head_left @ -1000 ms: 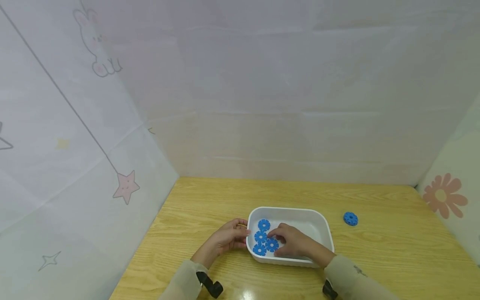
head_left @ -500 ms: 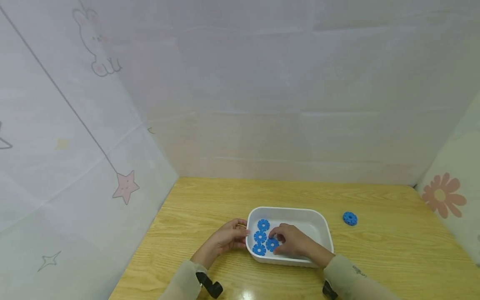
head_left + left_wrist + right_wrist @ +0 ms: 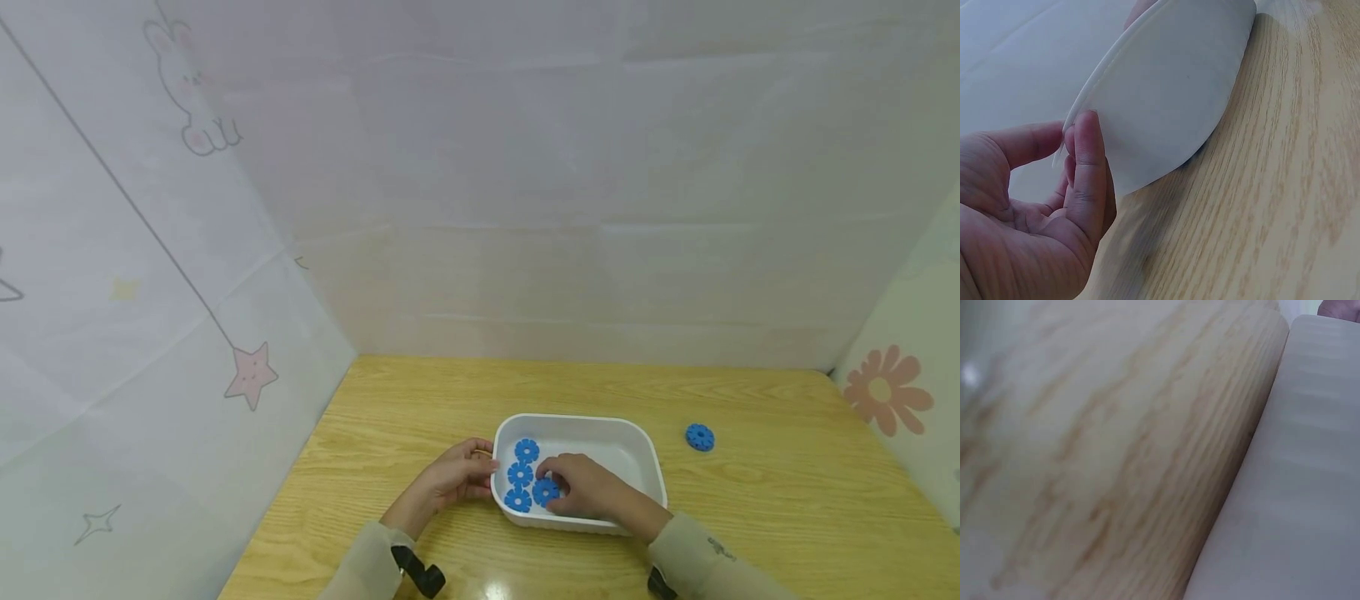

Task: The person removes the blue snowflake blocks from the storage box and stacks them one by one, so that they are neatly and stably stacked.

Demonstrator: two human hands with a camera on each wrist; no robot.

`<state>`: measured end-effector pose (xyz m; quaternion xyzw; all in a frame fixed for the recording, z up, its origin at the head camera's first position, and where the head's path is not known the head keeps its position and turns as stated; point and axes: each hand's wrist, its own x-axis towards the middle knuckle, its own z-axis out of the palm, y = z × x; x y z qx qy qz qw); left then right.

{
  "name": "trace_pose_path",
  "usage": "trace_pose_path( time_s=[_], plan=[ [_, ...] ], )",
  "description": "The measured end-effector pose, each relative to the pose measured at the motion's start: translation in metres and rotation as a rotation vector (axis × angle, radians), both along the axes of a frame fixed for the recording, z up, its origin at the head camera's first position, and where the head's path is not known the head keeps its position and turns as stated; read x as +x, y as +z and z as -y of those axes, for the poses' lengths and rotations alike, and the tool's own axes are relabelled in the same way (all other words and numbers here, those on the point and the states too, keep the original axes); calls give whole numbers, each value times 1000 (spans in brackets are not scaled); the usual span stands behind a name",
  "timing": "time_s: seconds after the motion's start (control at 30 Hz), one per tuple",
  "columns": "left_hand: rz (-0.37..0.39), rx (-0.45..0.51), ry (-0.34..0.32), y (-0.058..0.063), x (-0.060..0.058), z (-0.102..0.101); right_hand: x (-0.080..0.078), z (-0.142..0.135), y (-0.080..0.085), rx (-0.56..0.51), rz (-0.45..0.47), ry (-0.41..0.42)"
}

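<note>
A white plastic bin (image 3: 585, 523) stands on the wooden table. My left hand (image 3: 459, 475) pinches its left rim; in the left wrist view the thumb is at the rim and the fingers (image 3: 1088, 169) lie against the outer wall. Three blue notched building discs (image 3: 520, 474) lie in a column along the bin's left end. Just right of the lowest, my right hand (image 3: 588, 487) reaches into the bin and holds another blue notched disc (image 3: 545, 492) between thumb and forefinger. The right wrist view shows only table and the bin's outer wall (image 3: 1297, 487).
On the table to the right of the bin lie blue notched discs (image 3: 700, 437), apparently stacked; their number cannot be told. Printed cloth walls (image 3: 480, 250) rise behind the table and at both sides.
The disc at my right hand has shifted slightly right, away from the column, and now looks a little tilted. My left hand stays on the rim.
</note>
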<state>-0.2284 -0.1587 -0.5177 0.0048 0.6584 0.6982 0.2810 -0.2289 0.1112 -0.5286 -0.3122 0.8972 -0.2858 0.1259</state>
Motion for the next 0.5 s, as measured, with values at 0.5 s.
trace_pose_path(
  time_s=[0.5],
  plan=[
    [1, 15, 5, 0, 1, 0, -3, -1, -1, -16, -1, -4]
  ],
)
